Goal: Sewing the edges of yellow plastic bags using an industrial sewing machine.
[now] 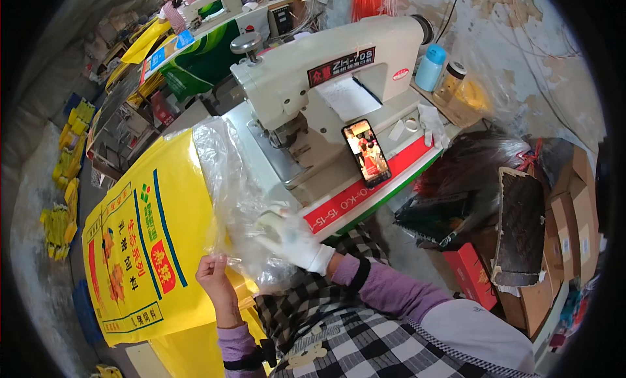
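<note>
A yellow printed woven sack (176,189) lies to the left of the sewing machine (339,65), with a crumpled clear plastic liner (225,163) coming out along its right edge. My bare left hand (220,288) has its fingers pinched on the liner at the sack's near right corner. My right hand (290,240), in a white glove, is closed on the bunched liner by the front left of the machine bed; its fingertips are partly hidden in the plastic. Under the needle area (287,130) I see no fabric.
A lit phone (366,153) rests on the machine table's front edge. Behind it are a paper sheet with a pen (349,98), a tape roll (411,124) and a glove (432,125). A blue bottle (430,66) and a jar (451,80) stand at right. Cardboard boxes (574,215) fill the right side.
</note>
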Action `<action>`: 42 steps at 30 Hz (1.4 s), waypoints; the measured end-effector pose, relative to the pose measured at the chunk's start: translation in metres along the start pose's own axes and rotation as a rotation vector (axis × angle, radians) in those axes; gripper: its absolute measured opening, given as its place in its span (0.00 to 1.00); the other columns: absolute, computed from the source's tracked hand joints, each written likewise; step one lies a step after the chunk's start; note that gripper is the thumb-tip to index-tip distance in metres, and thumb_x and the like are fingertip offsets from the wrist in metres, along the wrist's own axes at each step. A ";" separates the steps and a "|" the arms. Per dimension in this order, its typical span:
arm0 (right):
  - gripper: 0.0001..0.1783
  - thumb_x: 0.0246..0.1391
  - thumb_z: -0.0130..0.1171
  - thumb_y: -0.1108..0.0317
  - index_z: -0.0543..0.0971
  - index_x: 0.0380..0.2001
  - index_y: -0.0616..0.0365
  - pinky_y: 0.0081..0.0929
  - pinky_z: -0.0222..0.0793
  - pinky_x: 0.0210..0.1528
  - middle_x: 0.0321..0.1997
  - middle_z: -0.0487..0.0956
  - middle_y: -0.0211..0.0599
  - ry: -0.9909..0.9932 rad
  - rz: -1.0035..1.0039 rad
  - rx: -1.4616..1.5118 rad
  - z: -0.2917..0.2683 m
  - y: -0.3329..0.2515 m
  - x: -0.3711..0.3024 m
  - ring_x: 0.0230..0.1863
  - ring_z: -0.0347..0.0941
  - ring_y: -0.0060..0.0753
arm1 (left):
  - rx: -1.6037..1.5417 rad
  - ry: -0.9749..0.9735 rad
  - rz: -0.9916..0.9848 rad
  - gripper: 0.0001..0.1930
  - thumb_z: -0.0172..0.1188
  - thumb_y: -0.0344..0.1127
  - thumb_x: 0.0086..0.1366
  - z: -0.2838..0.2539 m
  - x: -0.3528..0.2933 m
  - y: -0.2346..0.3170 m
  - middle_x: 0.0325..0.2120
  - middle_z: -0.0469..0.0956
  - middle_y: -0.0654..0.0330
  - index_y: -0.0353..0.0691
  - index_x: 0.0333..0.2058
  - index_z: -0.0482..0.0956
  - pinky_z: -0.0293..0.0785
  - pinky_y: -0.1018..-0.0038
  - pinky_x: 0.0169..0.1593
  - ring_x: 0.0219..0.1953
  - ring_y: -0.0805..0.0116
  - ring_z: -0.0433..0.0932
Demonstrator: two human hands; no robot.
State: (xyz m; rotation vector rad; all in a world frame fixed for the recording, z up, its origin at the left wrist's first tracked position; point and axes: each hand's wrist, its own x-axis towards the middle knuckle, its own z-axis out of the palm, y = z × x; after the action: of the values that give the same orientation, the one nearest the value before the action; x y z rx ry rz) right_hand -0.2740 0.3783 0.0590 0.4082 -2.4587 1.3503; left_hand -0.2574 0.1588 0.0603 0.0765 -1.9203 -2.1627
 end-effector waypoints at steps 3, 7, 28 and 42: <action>0.21 0.52 0.64 0.55 0.75 0.42 0.59 0.43 0.68 0.50 0.45 0.76 0.47 -0.043 -0.108 0.225 -0.001 -0.040 0.002 0.48 0.73 0.52 | -0.009 0.019 -0.055 0.05 0.65 0.22 0.59 0.012 -0.003 0.005 0.24 0.77 0.66 0.37 0.28 0.77 0.68 0.82 0.38 0.29 0.79 0.73; 0.23 0.52 0.65 0.55 0.75 0.40 0.64 0.40 0.70 0.46 0.36 0.78 0.47 -0.249 -0.003 0.149 0.017 -0.045 0.002 0.41 0.76 0.47 | 0.139 -0.125 -0.045 0.06 0.59 0.31 0.67 0.006 -0.006 0.011 0.28 0.78 0.63 0.37 0.31 0.77 0.70 0.77 0.44 0.33 0.76 0.75; 0.09 0.53 0.64 0.66 0.78 0.34 0.61 0.29 0.71 0.42 0.32 0.78 0.39 -0.352 -0.145 0.448 0.045 -0.027 -0.010 0.38 0.76 0.35 | 1.182 -0.262 -0.153 0.16 0.62 0.46 0.59 -0.027 0.025 0.045 0.21 0.78 0.47 0.37 0.24 0.79 0.73 0.56 0.32 0.28 0.44 0.79; 0.07 0.55 0.57 0.69 0.80 0.34 0.60 0.37 0.69 0.47 0.37 0.78 0.43 -0.405 -0.122 0.624 0.077 -0.036 -0.011 0.43 0.74 0.47 | 0.986 -0.104 0.095 0.14 0.56 0.30 0.64 -0.031 0.011 0.042 0.15 0.54 0.66 0.37 0.21 0.63 0.52 0.74 0.23 0.21 0.79 0.54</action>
State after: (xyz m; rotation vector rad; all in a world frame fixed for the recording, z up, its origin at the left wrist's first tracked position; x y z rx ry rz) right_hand -0.2597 0.2948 0.0428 1.0439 -2.1811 2.1365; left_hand -0.2552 0.1221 0.0988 0.0427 -2.7734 -0.9950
